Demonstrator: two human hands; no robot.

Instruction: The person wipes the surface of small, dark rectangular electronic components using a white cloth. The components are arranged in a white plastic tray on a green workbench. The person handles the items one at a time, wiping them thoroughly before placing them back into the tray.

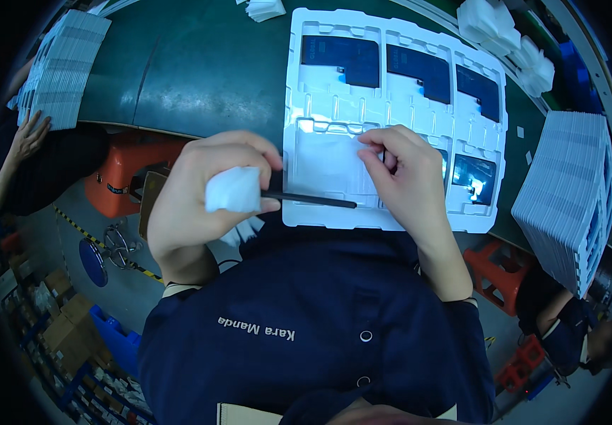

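My left hand (pixel 203 191) is closed around a folded white wipe (pixel 233 190) and a thin black rod (pixel 316 201), which points right over the tray's near edge. A white moulded plastic tray (pixel 288 134) lies in front of me. My right hand (pixel 408 173) hangs over its near row, thumb and fingertips pinched together at the near left compartment; what they hold, if anything, is hard to make out. That compartment shows a pale, translucent surface. Black L-shaped flat pieces (pixel 359 60) fill the far compartments. A shiny dark piece (pixel 474 180) lies at near right.
Tall stacks of white trays stand at left (pixel 65 67) and right (pixel 568 191) on the green table (pixel 178 64). White foam pieces (pixel 490 28) lie at far right. Orange stools (pixel 118 173) are below the table; another person's hand (pixel 30 134) touches the left stack.
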